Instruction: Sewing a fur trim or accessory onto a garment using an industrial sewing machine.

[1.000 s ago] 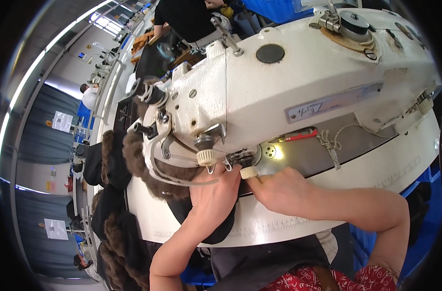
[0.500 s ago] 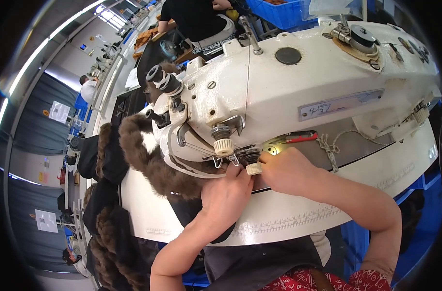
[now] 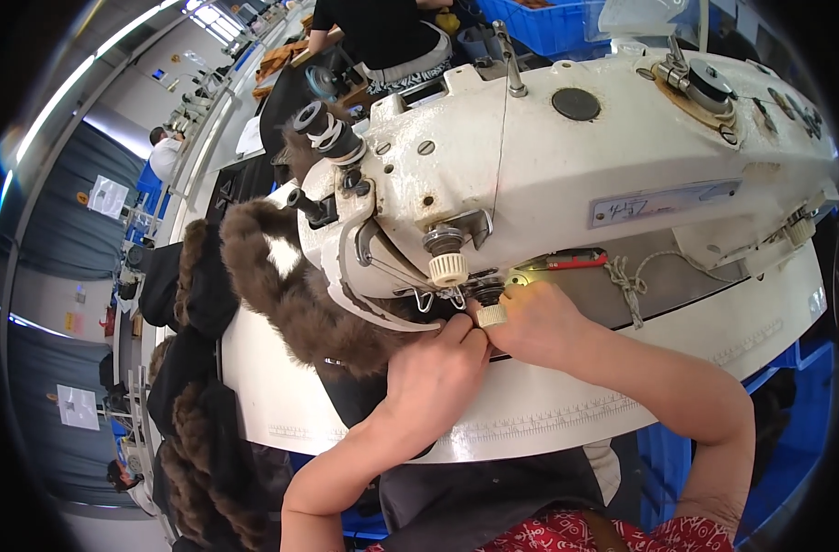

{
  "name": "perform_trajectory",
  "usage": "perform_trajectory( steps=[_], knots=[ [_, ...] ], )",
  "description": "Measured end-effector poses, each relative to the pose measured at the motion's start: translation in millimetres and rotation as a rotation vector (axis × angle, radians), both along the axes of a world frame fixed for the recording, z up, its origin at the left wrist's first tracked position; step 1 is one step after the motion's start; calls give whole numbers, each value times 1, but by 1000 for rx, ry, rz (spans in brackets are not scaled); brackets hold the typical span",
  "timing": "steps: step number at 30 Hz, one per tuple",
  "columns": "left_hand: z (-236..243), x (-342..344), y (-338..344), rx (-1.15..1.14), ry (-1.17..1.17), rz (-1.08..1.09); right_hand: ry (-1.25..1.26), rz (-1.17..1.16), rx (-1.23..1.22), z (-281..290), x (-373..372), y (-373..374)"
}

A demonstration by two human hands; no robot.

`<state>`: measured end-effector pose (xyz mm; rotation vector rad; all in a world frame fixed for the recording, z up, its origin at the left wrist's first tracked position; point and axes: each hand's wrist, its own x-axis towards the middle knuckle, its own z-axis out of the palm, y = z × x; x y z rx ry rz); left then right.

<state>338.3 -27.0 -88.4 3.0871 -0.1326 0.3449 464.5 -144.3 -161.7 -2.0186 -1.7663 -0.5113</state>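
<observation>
A white sewing machine [image 3: 520, 175] stands across the table, its needle area hidden behind the tension knob [image 3: 449, 267]. Under its head lies a black fabric piece with brown fur trim [image 3: 318, 313], the fur looping out to the left. My left hand [image 3: 438, 373] is closed on the black fabric just below the machine head, thumb and fingers pressed together. Close beside it, my right hand [image 3: 543, 322] has its fingers curled in, near a small white knob [image 3: 491, 316]. What its fingertips grip is hidden. The two hands nearly touch.
Red-handled snips [image 3: 567, 259] and a knotted white cord [image 3: 629, 285] lie under the machine arm. More black pieces with brown fur [image 3: 194, 423] hang at the left edge of the white tabletop [image 3: 567, 419]. A co-worker in black [image 3: 382, 37] sits beyond, near a blue crate [image 3: 543, 28].
The view has shifted slightly, so the machine sits a little further right and lower. My hands have drawn closer together, my right hand's fingers more curled. The fabric stays under the machine head.
</observation>
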Motion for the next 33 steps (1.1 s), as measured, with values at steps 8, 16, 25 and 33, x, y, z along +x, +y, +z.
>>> perform_trajectory(
  steps=[8, 16, 25, 33],
  knots=[
    [71, -13, 34, 107, 71, -297, -30, 122, -27, 5, 16, -5],
    [5, -15, 46, 272, -102, -129, 76, 27, -120, 2, 6, -18],
    [-9, -11, 40, 318, -134, -139, 131, 64, -95, 2, 10, -20],
    [-9, -8, 37, 382, -182, -151, 199, 57, 28, 3, 11, -26]
  ],
)
